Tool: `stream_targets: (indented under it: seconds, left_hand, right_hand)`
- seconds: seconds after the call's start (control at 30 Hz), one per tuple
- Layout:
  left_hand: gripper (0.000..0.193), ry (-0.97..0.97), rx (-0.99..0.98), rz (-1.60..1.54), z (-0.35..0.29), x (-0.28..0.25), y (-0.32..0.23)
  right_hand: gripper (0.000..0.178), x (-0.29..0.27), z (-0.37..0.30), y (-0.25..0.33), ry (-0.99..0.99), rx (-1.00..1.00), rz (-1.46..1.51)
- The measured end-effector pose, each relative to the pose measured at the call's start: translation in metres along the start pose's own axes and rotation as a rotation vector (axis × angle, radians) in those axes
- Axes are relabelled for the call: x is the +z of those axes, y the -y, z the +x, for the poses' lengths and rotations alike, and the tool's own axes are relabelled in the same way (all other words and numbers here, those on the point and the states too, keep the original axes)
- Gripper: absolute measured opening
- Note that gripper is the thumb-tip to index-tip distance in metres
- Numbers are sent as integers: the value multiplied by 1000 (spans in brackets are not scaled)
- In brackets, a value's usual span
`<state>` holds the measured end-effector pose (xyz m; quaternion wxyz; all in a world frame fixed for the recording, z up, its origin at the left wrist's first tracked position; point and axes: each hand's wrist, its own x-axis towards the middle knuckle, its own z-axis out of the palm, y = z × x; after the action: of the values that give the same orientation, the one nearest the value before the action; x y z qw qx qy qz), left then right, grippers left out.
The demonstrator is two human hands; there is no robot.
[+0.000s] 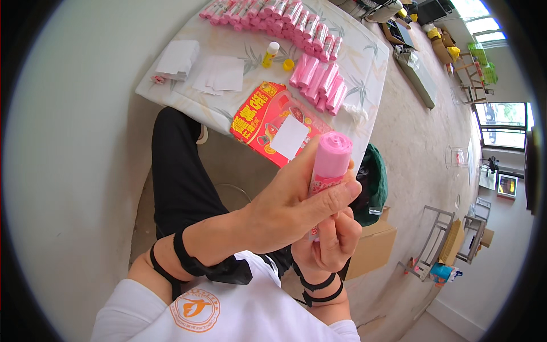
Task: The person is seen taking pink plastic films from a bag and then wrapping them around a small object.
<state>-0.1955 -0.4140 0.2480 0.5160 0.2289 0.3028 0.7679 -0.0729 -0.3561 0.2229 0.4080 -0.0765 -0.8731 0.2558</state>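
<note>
My left hand (288, 202) is wrapped round a pink roll (333, 157) of thin plastic, perhaps bags, held upright over the table's near edge. A printed label band goes round the roll, partly hidden by my fingers. Below it, my right hand (327, 245) has its fingers curled against the lower part of the same roll. Beyond them lies a flat red printed carton (250, 117) with a blank white slip (289, 138) on it. A glue stick (270, 55) stands farther back, its yellow cap (288, 64) beside it.
Plain pink rolls (319, 82) are piled at the table's right, with many labelled rolls (273, 17) behind. Loose white slips (225, 74) and a paper stack (178, 60) lie left. A dark green bag (376, 182) and cardboard box (373, 248) stand to my right.
</note>
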Motion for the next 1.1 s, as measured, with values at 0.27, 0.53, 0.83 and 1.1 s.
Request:
stream_targets:
  seconds: [0.27, 0.53, 0.83, 1.1]
  left_hand:
    - [20, 48, -38, -89, 5, -1, 0]
    - [21, 127, -3, -96, 8, -3, 6]
    - [19, 173, 0, -140, 9, -7, 6]
    - [19, 201, -34, -232, 13, -14, 6]
  right_hand:
    - [49, -4, 0, -4, 3, 4, -35]
    - [27, -10, -1, -6, -4, -41, -50]
    - [34, -14, 1, -6, 51, -54, -75]
    - [39, -15, 4, -11, 80, -95, -94]
